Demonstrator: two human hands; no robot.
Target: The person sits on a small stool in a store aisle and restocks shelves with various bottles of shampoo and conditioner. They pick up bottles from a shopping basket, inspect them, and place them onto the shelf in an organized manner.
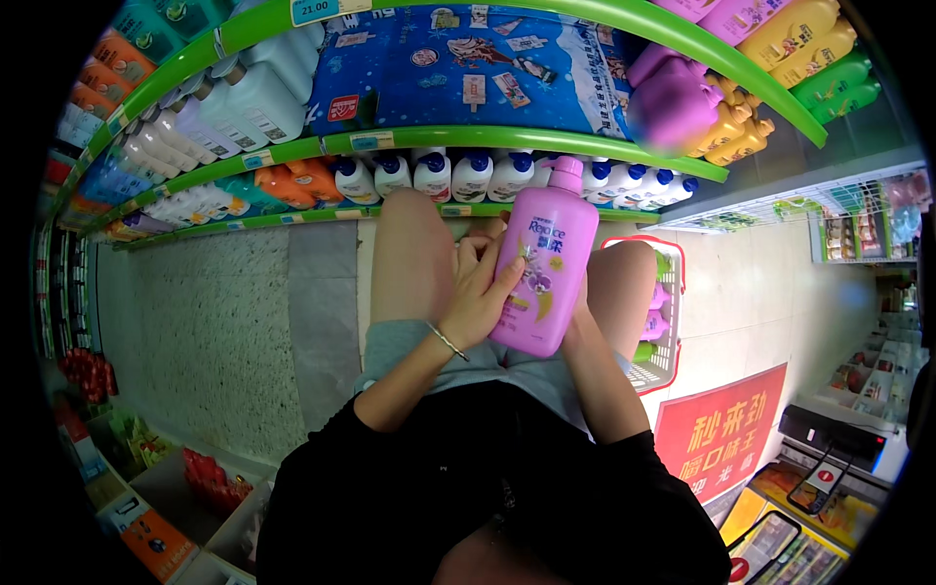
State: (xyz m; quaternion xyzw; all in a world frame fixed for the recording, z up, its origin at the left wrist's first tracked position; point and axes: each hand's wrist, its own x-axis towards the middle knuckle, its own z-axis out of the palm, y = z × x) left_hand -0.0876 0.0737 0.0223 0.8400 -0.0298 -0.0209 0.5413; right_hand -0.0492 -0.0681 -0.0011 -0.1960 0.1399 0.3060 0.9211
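A large pink Rejoice pump bottle (548,270) is held upright between my two hands, its front label facing up to me. My left hand (475,289), with a bracelet at its wrist, grips the bottle's left side, thumb on the front. Most of my right hand (581,300) is hidden behind the bottle's right side. Beyond the bottle, white pump bottles with blue caps (472,175) stand in a row on the lowest shelf. A blurred pink bottle (673,102) stands on the shelf above, beside yellow ones.
A white shopping basket with red handles (676,314), holding pink and green bottles, stands on the floor beside my right leg. Green shelf edges (512,137) curve across in front. A red floor mat (720,431) with writing lies at the right; partitioned bins (172,482) stand lower left.
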